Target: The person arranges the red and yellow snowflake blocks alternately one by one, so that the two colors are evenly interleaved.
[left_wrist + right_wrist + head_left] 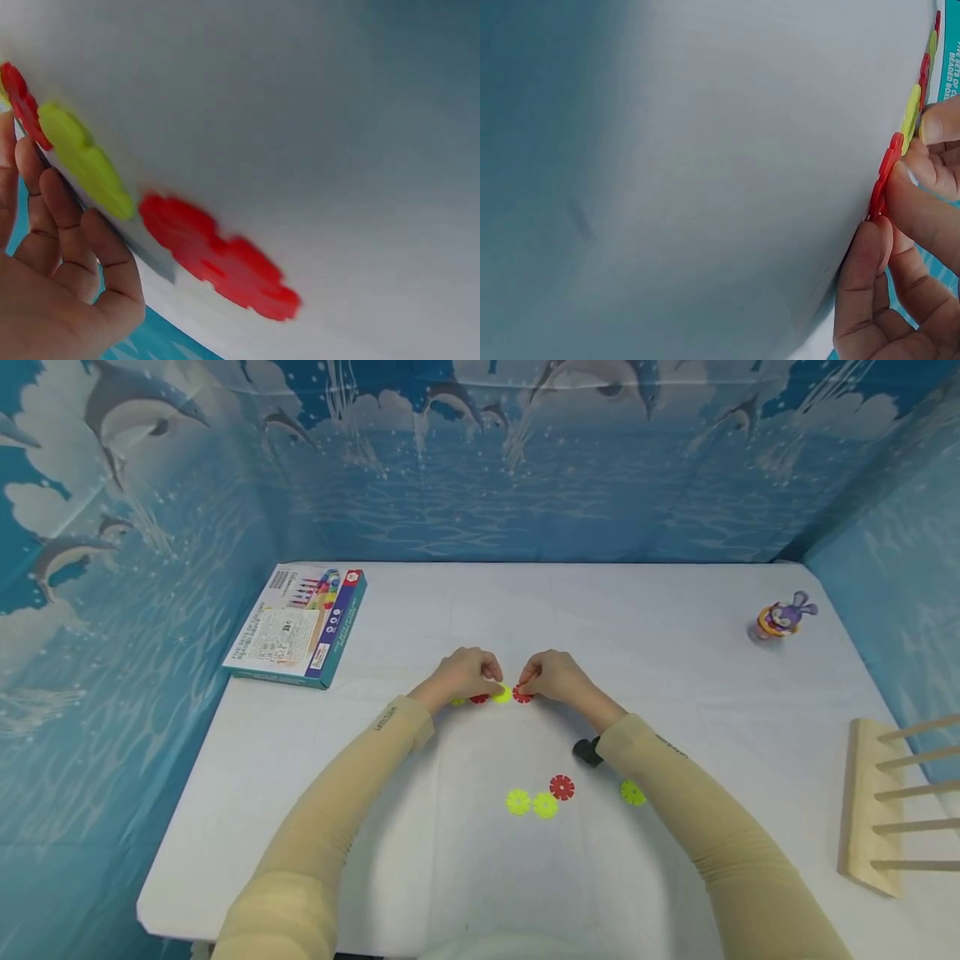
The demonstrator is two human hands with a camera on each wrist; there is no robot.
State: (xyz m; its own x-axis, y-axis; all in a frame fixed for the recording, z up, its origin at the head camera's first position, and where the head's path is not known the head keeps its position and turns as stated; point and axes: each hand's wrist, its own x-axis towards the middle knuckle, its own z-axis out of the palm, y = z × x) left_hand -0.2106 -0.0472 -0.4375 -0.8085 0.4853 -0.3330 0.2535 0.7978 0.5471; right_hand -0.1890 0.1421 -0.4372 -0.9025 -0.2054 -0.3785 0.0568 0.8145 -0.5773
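Note:
Flower-edged, slotted plastic discs in red and yellow form a row on the white table between both hands. My right hand [558, 677] pinches the red slotted disc [886, 174] at the row's right end between thumb and fingertips. Beside it, my left hand [463, 675] has its thumb and index finger on the neighbouring yellow slotted disc [502, 695]. Its other fingers bend loosely along the row in the left wrist view. There, another red disc [217, 255] lies at the row's left end, next to a yellow disc [86, 161]. The left hand partly covers the row from above.
Closer to me lie loose yellow discs [518, 802] and a red disc [562, 787], with another yellow disc [632, 792] by the right sleeve. A printed box [296, 625] sits back left, a purple rabbit toy [783, 615] back right, a pegged wooden rack [873, 810] at the right.

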